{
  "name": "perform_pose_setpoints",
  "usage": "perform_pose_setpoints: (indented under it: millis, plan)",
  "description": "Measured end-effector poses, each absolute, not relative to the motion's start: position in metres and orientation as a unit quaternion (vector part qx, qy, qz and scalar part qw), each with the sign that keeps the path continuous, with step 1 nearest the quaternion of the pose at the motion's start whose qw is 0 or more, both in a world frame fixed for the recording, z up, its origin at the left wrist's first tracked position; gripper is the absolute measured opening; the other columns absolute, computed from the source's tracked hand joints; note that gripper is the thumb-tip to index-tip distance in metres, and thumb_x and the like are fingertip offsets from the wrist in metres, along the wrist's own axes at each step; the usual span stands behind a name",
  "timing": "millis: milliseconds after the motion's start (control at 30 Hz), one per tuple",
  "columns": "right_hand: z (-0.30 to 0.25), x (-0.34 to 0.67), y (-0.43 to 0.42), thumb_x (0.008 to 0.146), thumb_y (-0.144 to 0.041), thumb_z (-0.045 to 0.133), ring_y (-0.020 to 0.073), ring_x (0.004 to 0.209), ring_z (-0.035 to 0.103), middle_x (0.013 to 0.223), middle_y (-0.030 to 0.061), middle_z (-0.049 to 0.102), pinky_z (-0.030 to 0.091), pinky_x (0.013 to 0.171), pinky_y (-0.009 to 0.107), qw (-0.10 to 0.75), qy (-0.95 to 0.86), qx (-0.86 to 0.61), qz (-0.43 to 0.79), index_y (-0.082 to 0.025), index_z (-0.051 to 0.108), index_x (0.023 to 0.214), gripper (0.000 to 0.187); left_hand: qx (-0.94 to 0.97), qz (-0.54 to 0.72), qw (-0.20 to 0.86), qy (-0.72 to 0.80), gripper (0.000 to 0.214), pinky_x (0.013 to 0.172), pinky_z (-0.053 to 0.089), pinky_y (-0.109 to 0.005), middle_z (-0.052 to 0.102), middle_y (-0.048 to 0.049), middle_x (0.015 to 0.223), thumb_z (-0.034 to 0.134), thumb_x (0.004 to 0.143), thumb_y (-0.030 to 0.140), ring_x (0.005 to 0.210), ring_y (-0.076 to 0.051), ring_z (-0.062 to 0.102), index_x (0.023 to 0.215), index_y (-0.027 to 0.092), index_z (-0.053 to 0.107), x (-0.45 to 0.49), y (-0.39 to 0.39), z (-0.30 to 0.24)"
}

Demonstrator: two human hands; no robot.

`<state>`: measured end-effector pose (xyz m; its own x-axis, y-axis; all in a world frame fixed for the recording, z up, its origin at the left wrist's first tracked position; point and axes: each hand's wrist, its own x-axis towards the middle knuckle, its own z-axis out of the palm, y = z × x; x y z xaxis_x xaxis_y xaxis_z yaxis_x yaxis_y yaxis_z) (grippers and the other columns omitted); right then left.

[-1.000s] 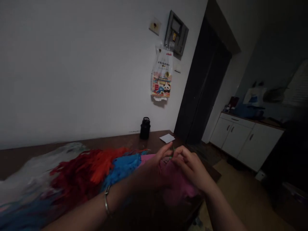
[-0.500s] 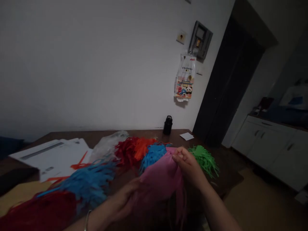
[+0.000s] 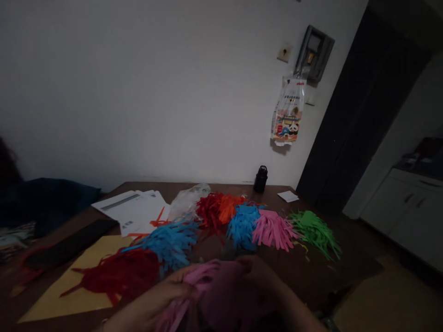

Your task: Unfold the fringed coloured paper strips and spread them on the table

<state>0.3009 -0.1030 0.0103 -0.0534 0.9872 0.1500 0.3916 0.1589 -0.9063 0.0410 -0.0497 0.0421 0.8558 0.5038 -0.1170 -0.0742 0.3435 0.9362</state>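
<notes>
Low at the front of the table, pink fringed paper (image 3: 221, 295) is held between my two hands. My left hand (image 3: 169, 293) is closed around its cut strips on the left. My right hand (image 3: 258, 273) grips the upper right part, with its fingertips dim and partly hidden. Just beyond the hands lie fringed bundles: a blue one (image 3: 244, 226), a pink one (image 3: 272, 228) and a green one (image 3: 314, 233). Closest to my left hand are another blue bundle (image 3: 173, 240) and a dark red heap of strips (image 3: 121, 276).
Yellow paper (image 3: 58, 295) lies under the dark red strips. Further back are white printed sheets (image 3: 138, 212), a clear plastic bag (image 3: 190, 200), red (image 3: 210, 210) and orange (image 3: 230, 207) fringes, a black bottle (image 3: 260, 179) and a white card (image 3: 288, 196). A dark flat object (image 3: 72, 244) sits left.
Both hands have drawn the pink paper down and closer to me. The pink bundle on the table now shows in full. The view has turned left, so the scene sits further right.
</notes>
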Motion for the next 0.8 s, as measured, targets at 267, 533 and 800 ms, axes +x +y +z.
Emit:
perform_pose_setpoints:
  millis: [267, 533, 800]
  plan:
    - [0.064, 0.32, -0.101, 0.079, -0.009, 0.048, 0.027, 0.105, 0.068, 0.111, 0.0084, 0.074, 0.05, 0.094, 0.047, 0.438, -0.701, -0.556, 0.087, -0.023, 0.075, 0.105, 0.04, 0.858, 0.302, 0.344, 0.234, 0.02, 0.081, 0.053, -0.032, 0.075, -0.0031, 0.094, 0.055, 0.079, 0.023, 0.089, -0.024, 0.067, 0.089, 0.025, 0.071, 0.024, 0.008, 0.062]
    - [-0.034, 0.279, -0.103, 0.088, -0.003, 0.042, 0.0253, 0.107, 0.068, 0.109, 0.014, 0.073, 0.055, 0.093, 0.042, 0.309, -0.808, -0.439, -0.243, -0.02, 0.066, 0.118, 0.042, 0.902, 0.312, -0.059, 0.293, 0.042, 0.094, 0.043, -0.06, 0.064, -0.0156, 0.121, 0.05, 0.073, 0.009, 0.113, -0.037, 0.056, 0.108, 0.023, 0.069, -0.008, 0.043, 0.043]
    - [-0.088, 0.266, -0.103, 0.087, -0.006, 0.049, 0.0228, 0.087, 0.073, 0.096, 0.0128, 0.076, 0.06, 0.08, 0.035, 0.323, -0.788, -0.492, -0.18, -0.013, 0.071, 0.104, 0.029, 0.963, 0.157, 0.157, 0.151, 0.051, 0.104, 0.044, -0.038, 0.062, -0.0048, 0.129, 0.054, 0.079, 0.005, 0.119, -0.023, 0.055, 0.125, 0.027, 0.057, 0.045, -0.05, 0.016]
